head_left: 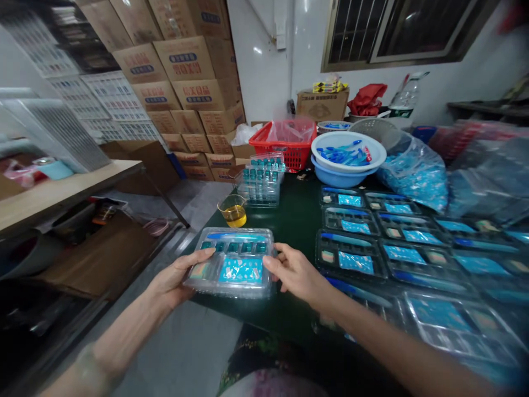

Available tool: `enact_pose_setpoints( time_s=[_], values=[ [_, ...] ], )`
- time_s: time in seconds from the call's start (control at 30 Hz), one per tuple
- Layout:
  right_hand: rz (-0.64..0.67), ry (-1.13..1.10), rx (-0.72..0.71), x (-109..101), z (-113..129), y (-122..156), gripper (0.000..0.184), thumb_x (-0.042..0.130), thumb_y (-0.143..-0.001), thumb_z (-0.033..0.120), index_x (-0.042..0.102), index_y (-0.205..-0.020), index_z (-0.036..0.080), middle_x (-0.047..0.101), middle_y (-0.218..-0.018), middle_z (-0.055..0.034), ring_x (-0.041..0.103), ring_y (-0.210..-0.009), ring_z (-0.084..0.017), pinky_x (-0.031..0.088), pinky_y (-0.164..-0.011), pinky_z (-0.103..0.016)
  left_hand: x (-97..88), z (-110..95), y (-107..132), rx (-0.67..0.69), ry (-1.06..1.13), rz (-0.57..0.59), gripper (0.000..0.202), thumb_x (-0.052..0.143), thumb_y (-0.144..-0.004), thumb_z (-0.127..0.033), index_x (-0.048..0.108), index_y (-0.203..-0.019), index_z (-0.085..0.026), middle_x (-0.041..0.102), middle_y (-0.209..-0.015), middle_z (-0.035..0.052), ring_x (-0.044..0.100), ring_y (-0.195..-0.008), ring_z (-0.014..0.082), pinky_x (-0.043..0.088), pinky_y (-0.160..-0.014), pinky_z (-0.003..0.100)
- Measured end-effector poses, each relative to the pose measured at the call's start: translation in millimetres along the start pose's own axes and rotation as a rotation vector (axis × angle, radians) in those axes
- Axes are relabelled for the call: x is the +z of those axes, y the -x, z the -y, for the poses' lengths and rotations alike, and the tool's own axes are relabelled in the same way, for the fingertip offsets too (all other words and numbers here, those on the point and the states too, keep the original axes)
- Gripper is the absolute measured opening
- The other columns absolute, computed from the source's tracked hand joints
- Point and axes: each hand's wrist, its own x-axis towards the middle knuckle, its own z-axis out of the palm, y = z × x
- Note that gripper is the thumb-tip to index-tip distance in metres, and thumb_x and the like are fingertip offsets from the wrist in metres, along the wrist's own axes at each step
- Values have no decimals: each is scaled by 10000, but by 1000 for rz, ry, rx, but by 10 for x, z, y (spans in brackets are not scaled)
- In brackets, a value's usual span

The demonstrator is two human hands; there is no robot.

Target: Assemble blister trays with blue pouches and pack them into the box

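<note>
A clear plastic blister pack [228,262] at six o'clock shows a speckled turquoise card and a row of teal squares. At one o'clock, a white basin [347,144] sits in a pale blue basin [330,177], beside a red basket [294,157], on a dark green table [295,207].

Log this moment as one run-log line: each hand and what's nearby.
left hand: holds plastic tray | right hand: holds same tray | nearby: cup of yellow liquid

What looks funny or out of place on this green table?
The small glass cup of yellow liquid looks odd. It stands on the green table just past the clear plastic tray in the left hand and right hand, the only liquid I can see among the other plastic trays.
</note>
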Motion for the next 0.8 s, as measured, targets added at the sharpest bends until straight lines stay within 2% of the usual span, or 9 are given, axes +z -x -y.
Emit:
enact_pose_setpoints(
  time_s=[0.07, 0.17, 0.27, 0.4, 0.5, 0.6, 0.67, 0.7, 0.8],
  values=[
    [-1, 25, 46, 56, -86, -6, 407, 541, -823, 408, 523, -1106, 116, 605, -755, -47, 602, -702, -163, 441, -501, -215, 22, 3, -37, 18, -86, 16, 246, 769, -601, -158, 675, -822, -107, 684, -712, 87, 620, -535, 209, 531, -500, 302],
    [-23, 68, 83, 100, -219, -66, 411, 546, -808, 405, 514, -1108, 125, 609, -766, -47, 604, -700, -160, 434, -506, -213, 9, 21, -108, 93, -312, -3, 356, 803, -586, -333, 675, -811, -87, 675, -670, 83, 609, -524, 189, 485, -444, 244],
    [-64, 129, 87, 73, -274, -141, 420, 551, -788, 440, 521, -1088, 146, 614, -827, -55, 600, -728, -165, 435, -525, -217, 20, 77, -141, 193, -520, -14, 450, 752, -630, -462, 664, -913, -123, 694, -768, 71, 634, -616, 182, 487, -483, 215],
    [-32, 90, 175, -25, -271, -182, 495, 554, -766, 493, 478, -1154, 194, 594, -979, -77, 593, -797, -187, 447, -511, -223, 96, 176, -142, 174, -484, -33, 505, 720, -666, -485, 609, -1054, -182, 689, -946, 61, 652, -786, 195, 514, -581, 215],
    [39, -57, 254, -60, -268, -177, 600, 565, -746, 538, 392, -1234, 236, 568, -1082, -88, 586, -875, -215, 449, -476, -217, 114, 214, -159, 148, -481, -35, 517, 696, -684, -506, 586, -1082, -196, 685, -945, 55, 648, -801, 195, 512, -584, 214],
    [42, -103, 277, -84, -243, -171, 682, 609, -712, 545, 373, -1262, 217, 570, -1105, -102, 583, -904, -225, 465, -514, -235, 87, 198, -194, 91, -504, 4, 530, 696, -682, -505, 574, -1101, -204, 682, -907, 54, 647, -739, 195, 518, -576, 237],
    [-1, -70, 261, -168, -203, -147, 764, 620, -688, 584, 368, -1291, 189, 558, -1128, -121, 586, -901, -226, 488, -583, -274, 79, 156, -203, 71, -510, 11, 560, 706, -671, -489, 562, -1129, -201, 670, -955, 76, 643, -718, 203, 520, -557, 255],
    [-43, -33, 224, -242, -179, -115, 783, 616, -683, 603, 379, -1297, 179, 556, -1129, -124, 587, -899, -222, 493, -632, -295, 86, 124, -195, 91, -511, -23, 586, 707, -666, -480, 545, -1158, -206, 651, -1027, 87, 642, -744, 211, 517, -542, 255],
    [-184, 114, 22, -560, -118, 109, 665, 586, -731, 577, 471, -1241, 166, 589, -1060, -99, 592, -882, -197, 475, -746, -319, 142, -22, -116, 331, -573, -209, 674, 681, -661, -499, 463, -1253, -261, 514, -1279, 65, 589, -979, 254, 495, -523, 224]
  ],
)
